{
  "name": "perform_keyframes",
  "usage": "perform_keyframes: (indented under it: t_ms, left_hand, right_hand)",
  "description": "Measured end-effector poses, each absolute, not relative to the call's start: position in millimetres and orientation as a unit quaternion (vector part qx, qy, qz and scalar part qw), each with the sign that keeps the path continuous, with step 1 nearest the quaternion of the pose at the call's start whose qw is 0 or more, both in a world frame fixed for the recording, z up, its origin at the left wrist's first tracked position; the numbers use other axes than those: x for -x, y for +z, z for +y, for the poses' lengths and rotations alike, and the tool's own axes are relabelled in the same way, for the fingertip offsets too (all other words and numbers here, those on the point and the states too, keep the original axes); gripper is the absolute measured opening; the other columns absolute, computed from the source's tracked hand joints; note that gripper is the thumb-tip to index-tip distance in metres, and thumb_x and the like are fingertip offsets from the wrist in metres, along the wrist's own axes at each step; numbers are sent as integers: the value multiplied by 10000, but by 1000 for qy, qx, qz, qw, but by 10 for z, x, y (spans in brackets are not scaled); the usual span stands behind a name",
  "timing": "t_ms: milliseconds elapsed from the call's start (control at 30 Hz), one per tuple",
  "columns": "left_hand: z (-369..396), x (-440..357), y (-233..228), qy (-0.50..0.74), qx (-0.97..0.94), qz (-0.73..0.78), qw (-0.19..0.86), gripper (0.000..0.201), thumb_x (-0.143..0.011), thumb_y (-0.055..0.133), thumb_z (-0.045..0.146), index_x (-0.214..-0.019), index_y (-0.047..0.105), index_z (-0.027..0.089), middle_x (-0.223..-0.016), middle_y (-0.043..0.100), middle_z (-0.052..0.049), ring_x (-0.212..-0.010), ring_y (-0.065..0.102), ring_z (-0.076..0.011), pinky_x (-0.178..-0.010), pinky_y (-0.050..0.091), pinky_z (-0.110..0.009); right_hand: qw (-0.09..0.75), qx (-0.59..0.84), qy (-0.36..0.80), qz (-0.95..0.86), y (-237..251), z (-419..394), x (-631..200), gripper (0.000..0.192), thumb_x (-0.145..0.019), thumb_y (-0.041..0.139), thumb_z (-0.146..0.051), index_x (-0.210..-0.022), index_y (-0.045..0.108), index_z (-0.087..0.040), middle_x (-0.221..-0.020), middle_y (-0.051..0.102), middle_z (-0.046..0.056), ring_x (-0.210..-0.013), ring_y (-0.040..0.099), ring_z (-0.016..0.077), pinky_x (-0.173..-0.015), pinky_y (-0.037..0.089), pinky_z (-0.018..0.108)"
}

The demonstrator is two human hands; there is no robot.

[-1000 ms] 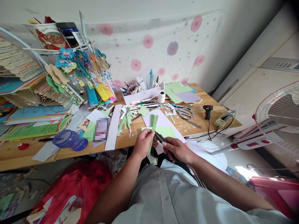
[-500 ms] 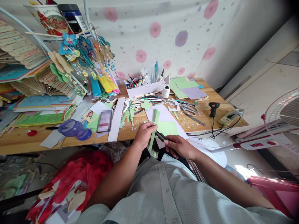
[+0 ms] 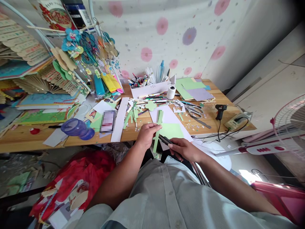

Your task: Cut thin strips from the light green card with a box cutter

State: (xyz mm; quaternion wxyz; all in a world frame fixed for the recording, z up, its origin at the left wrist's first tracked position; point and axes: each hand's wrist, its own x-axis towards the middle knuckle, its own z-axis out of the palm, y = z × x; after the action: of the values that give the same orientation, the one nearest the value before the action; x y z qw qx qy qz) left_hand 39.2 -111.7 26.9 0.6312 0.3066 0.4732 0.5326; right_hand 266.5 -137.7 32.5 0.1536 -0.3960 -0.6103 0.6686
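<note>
Green paper strip point(image 3: 157, 133) held upright just off the near edge of the tabletop point(image 3: 28, 140) — my left hand point(image 3: 147, 135) pinches it at mid-length, fingers closed on it. My right hand point(image 3: 183, 149) is wrapped around dark scissors point(image 3: 165, 139), blades meeting the strip's right edge. Behind the strip, on the tabletop, lie a light green sheet point(image 3: 172, 130) on white paper point(image 3: 169, 116), cut green slivers point(image 3: 131, 116) and silver scissors point(image 3: 194, 112). Farther right — a black glue gun point(image 3: 220, 109). A purple jar point(image 3: 73, 128) lies on its side well to the left.
</note>
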Motion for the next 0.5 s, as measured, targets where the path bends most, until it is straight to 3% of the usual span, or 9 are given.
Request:
perform_keyframes:
  t_ms: [500]
  left_hand:
    - [-1073,-395,222,549,-329,469,609,418,-649,1004,505,-788,788,175,-687,687,2,-576,585,-123,-548,440,-249]
  right_hand:
    - [141,390,687,-597,295,-1444,-2633,566,-976,667,-760,-866,608,-208,-720,627,-23,-486,514,101,-456,389,253]
